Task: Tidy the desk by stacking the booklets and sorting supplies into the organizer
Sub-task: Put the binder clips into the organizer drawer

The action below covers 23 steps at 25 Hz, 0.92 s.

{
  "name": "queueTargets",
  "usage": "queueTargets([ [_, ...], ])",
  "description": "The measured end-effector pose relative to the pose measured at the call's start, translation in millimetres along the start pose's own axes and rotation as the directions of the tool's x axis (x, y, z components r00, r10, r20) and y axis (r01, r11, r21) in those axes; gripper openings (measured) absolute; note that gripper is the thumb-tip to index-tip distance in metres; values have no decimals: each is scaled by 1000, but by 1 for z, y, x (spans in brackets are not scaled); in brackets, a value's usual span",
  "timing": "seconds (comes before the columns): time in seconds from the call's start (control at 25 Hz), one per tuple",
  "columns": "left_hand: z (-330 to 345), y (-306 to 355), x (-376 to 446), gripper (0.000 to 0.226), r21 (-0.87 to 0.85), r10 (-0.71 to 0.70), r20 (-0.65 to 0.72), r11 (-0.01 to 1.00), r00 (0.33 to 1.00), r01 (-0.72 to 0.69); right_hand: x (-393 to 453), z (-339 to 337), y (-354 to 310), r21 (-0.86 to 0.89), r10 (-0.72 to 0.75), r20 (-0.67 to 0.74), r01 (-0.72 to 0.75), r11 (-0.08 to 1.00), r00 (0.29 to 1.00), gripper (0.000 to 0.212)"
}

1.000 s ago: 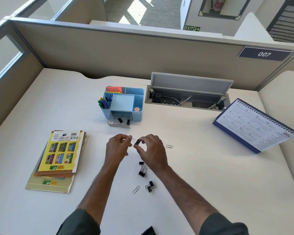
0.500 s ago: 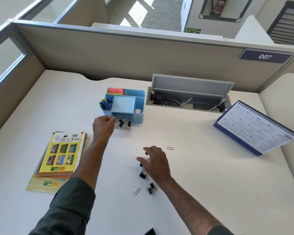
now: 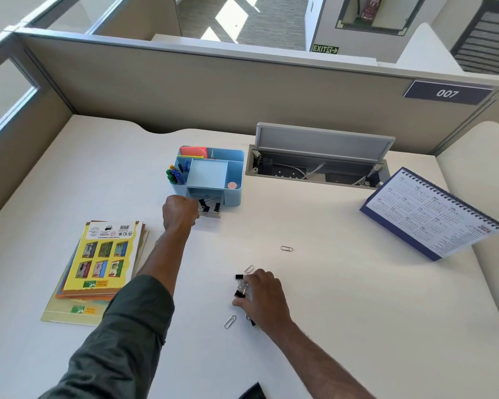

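The left hand (image 3: 180, 212), fingers curled, what it holds hidden, reaches the organizer (image 3: 211, 175) drawer toward the table's far edge. The right hand (image 3: 264, 295) presses loosely on binder clips (image 3: 240, 285) mid-table; linked clips may snag, scattering paperclips (image 3: 230, 321).

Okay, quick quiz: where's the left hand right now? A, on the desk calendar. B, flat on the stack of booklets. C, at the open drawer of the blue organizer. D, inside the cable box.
C: the left hand is curled at the open drawer at the front of the blue organizer, where binder clips lie.
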<state>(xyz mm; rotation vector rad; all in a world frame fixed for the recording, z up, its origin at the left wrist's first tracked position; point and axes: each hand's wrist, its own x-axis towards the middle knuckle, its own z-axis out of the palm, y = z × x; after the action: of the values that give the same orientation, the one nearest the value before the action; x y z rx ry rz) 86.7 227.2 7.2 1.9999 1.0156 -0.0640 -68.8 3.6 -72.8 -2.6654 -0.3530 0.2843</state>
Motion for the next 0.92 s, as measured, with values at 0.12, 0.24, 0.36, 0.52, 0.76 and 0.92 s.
queueTargets([
  [0.12,3,0,1,20,31,6,26,999,1000,-6,-3,4,0,-41,10,8,-9,999,1000,41],
  [0.24,4,-1,0,19,50,9,62,999,998,-12,-4,9,0,-77,2,18,0,997,1000,34],
  [0.36,3,-3,0,23,64,18,92,998,996,-24,-4,12,2,-111,-17,19,19,994,1000,32],
  [0.52,3,-7,1,30,63,26,131,997,991,-35,-6,11,-2,-197,-72,-5,70,978,997,36],
  [0.76,2,-5,-4,49,33,16,170,999,985,-22,-8,12,-1,-216,-160,-54,144,966,986,26],
  [0.92,-6,-7,-22,54,37,150,124,987,981,-156,-10,10,2,-166,-196,-163,169,972,967,11],
])
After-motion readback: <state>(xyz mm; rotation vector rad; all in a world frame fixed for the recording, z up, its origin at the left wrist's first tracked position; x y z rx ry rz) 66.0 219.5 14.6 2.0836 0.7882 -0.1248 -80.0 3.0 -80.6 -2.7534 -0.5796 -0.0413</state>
